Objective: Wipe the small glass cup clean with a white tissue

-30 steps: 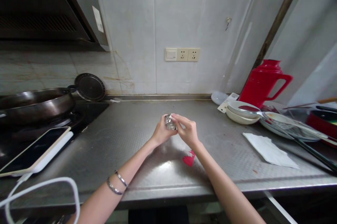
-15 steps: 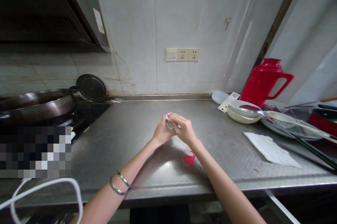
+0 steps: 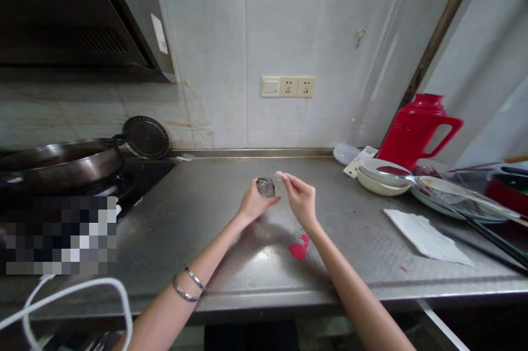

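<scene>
My left hand (image 3: 254,201) is wrapped round a small see-through, greyish, glass-like object (image 3: 266,187), held above the steel counter. Its exact kind cannot be made out. Just to the right, my right hand (image 3: 302,199) pinches a small whitish piece (image 3: 278,176) between thumb and fingertips; it looks like a scrap of tissue or thin plastic. The piece is at the object's upper right, and whether the two touch is unclear. Below my right wrist a red, jagged-edged scrap (image 3: 300,247) lies on the counter.
A large pan (image 3: 61,166) sits on the stove at left, under the range hood. At right stand a red thermos jug (image 3: 412,133), stacked bowls (image 3: 383,183) and a folded white tissue (image 3: 427,236). A white cable (image 3: 82,285) loops at lower left.
My hands were together over the glass-like object. My right hand has moved off to the right with the whitish piece, and the object in my left hand now shows more.
</scene>
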A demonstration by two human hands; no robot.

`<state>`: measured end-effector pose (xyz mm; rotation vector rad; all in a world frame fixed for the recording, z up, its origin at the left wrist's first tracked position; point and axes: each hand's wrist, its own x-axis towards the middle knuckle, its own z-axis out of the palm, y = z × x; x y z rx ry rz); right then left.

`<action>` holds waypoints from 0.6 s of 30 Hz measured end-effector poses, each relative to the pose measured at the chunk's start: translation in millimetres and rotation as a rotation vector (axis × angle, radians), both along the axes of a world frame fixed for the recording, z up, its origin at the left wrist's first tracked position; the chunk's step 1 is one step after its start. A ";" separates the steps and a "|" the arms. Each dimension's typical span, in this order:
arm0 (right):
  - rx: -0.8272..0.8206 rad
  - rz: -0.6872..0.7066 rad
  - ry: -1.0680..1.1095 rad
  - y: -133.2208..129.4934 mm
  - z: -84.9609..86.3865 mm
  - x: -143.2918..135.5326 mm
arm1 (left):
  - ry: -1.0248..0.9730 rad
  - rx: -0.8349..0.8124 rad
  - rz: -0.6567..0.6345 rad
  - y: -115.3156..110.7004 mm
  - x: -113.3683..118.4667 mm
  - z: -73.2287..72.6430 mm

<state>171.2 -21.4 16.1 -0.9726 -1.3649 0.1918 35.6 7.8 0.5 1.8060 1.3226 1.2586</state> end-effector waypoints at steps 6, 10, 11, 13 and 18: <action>0.058 0.156 -0.233 4.7 -6.7 -5.3 | 0.062 -0.008 -0.040 -0.9 0.6 -1.2; 0.109 0.177 -0.359 2.6 -10.0 -5.9 | 0.091 0.006 -0.026 -1.0 -2.6 -0.9; 0.120 0.183 -0.380 1.6 -10.5 -5.6 | 0.084 0.010 -0.033 -0.5 -3.7 -1.2; 0.146 0.202 -0.415 -0.8 -10.7 -5.0 | 0.064 0.017 -0.053 1.2 -5.9 -2.6; 0.161 0.289 -0.435 -9.2 -5.7 -5.9 | 0.051 0.020 -0.055 7.2 -9.3 -7.0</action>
